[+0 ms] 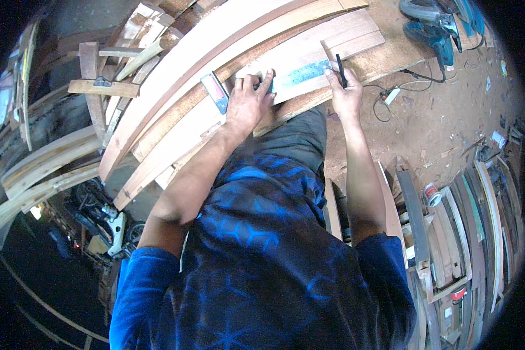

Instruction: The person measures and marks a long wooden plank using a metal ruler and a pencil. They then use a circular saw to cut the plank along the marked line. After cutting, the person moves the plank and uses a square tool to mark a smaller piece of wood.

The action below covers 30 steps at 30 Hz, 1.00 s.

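Observation:
My left hand [249,99] rests on a pale wooden board [353,36], fingers bent and closed at the left end of a flat blue ruler-like strip [302,74]. Between thumb and fingers, my right hand [347,96] grips a black pen [340,69], which stands nearly upright at the strip's right end. Just left of my left hand lies a flat tool with a blue edge and a pale face [216,90]. The undersides of my left fingers are hidden.
Long planks [175,96] lie side by side across the bench. A teal power tool [431,38] sits at the far right, its cable [385,96] trailing over the dusty floor. Stacked timber [449,233] stands at the right, a motorbike [114,224] at the left, and more wood [90,87] beyond.

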{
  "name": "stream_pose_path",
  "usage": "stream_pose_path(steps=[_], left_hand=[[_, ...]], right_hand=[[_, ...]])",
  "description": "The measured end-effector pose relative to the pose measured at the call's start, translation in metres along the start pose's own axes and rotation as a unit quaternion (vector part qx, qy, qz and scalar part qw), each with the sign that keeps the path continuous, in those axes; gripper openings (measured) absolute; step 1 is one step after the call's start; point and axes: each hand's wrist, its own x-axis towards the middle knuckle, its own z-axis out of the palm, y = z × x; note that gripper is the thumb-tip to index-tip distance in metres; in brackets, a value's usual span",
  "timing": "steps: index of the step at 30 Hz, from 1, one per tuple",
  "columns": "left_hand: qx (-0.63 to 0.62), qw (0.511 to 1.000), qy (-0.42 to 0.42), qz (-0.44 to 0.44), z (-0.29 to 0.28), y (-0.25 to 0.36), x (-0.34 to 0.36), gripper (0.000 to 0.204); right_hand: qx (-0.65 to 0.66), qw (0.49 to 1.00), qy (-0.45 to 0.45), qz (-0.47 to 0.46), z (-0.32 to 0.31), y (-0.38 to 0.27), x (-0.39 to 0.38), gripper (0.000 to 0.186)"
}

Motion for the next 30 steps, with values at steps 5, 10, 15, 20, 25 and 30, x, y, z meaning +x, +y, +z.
stream_pose_path(steps=[5, 10, 15, 20, 25, 30], left_hand=[[-0.029, 0.999, 0.035, 0.014, -0.001, -0.002, -0.005, 0.051], [-0.012, 0.999, 0.020, 0.021, 0.001, -0.004, -0.003, 0.050], [0.010, 0.999, 0.029, 0.037, 0.004, -0.006, -0.001, 0.050], [0.014, 0.999, 0.028, 0.032, 0.004, -0.004, -0.001, 0.048], [-0.011, 0.999, 0.024, 0.029, 0.001, -0.004, 0.001, 0.047], [-0.028, 0.999, 0.014, 0.030, -0.001, -0.005, 0.001, 0.046]], right_hand=[[0.052, 0.998, 0.005, 0.046, 0.005, 0.014, 0.001, 0.026], [0.102, 0.995, -0.008, 0.009, 0.005, 0.014, 0.003, 0.029], [0.090, 0.995, -0.032, 0.009, 0.002, 0.009, 0.006, 0.027], [0.076, 0.996, -0.031, -0.020, 0.000, 0.010, 0.007, 0.025], [0.063, 0.997, -0.026, -0.040, 0.000, 0.010, 0.008, 0.022], [0.037, 0.998, -0.034, -0.028, -0.004, 0.013, 0.008, 0.022]])
